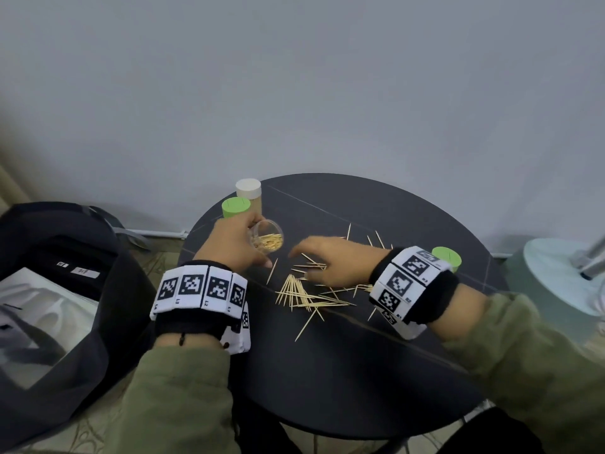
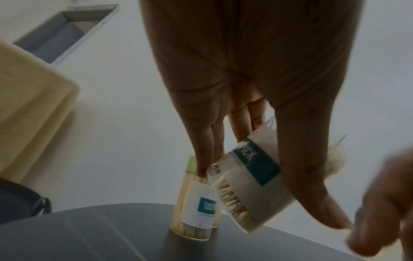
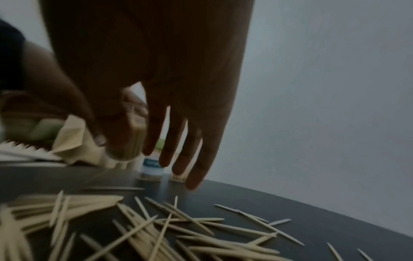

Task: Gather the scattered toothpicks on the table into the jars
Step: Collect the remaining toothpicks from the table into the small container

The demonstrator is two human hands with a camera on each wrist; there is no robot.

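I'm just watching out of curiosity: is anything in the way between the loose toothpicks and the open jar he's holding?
Nothing visible blocks it. The left hand holds the open jar tilted toward the scattered toothpicks, and the right hand hovers over them.

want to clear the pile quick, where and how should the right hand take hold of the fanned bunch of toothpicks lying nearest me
Probably best across the narrow end of the fanned bunch, where the sticks converge and lie almost parallel. The right hand could come down from above, thumb on one side and fingers on the other, squeezing them together; the splayed ends would likely slip the grip.
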